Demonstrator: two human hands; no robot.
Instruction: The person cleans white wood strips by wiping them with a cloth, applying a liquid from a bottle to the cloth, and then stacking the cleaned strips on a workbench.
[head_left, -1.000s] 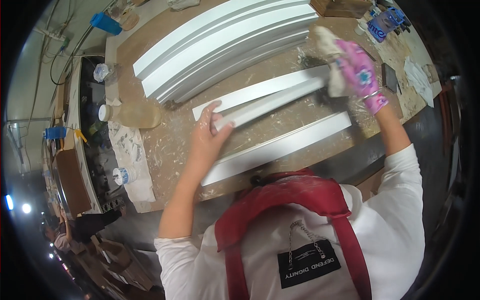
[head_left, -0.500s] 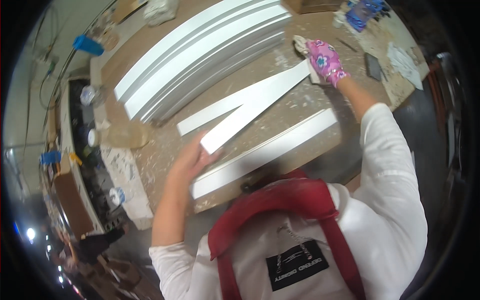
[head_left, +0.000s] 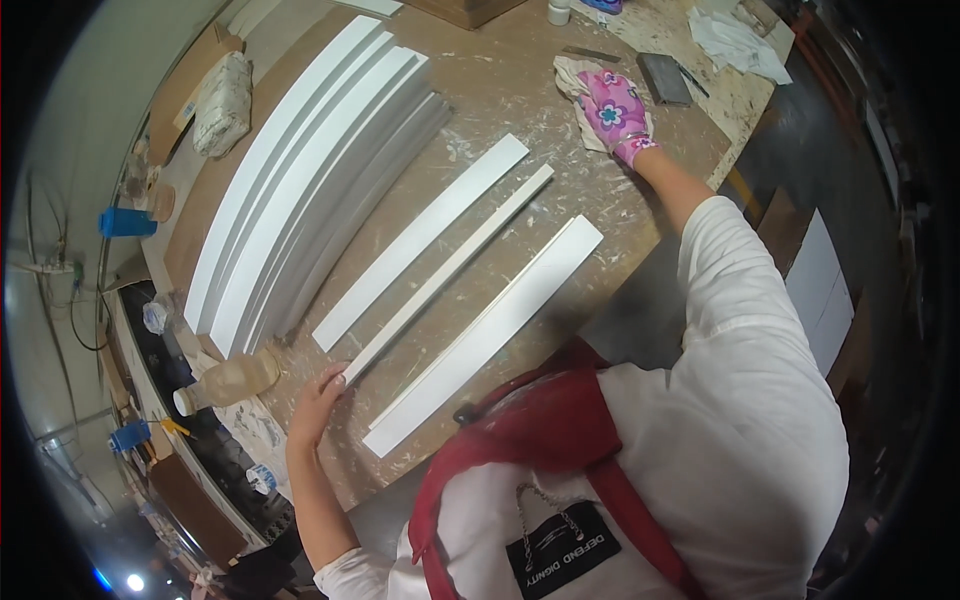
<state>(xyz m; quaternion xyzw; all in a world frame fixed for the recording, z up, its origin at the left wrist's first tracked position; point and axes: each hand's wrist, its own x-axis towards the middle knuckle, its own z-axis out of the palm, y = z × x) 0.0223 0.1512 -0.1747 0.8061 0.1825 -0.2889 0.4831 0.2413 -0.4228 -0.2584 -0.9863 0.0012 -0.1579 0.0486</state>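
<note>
My bare left hand (head_left: 318, 402) grips the near-left end of a narrow white strip (head_left: 448, 277), which stands on its thin edge on the worktable. My right hand (head_left: 612, 112), in a pink flowered glove, is closed on a crumpled beige rag (head_left: 573, 80), apart from the strip's far end. One flat white strip (head_left: 418, 244) lies on the far side of the held one. On the near side, closest to my body, is another white strip (head_left: 488, 338), with a thin pale edge showing beside it.
A tall stack of white boards (head_left: 270, 190) stands at the left of the brown worktable (head_left: 500, 85). Beside it are a jar of yellowish liquid (head_left: 235, 378), a blue cup (head_left: 127, 222) and a wrapped white bundle (head_left: 222, 105). A dark grey block (head_left: 663, 80) lies beyond my right hand.
The held strip has been lowered and turned from its flat face onto its edge. It no longer crosses the far strip. My right hand has come off its far end with the rag.
</note>
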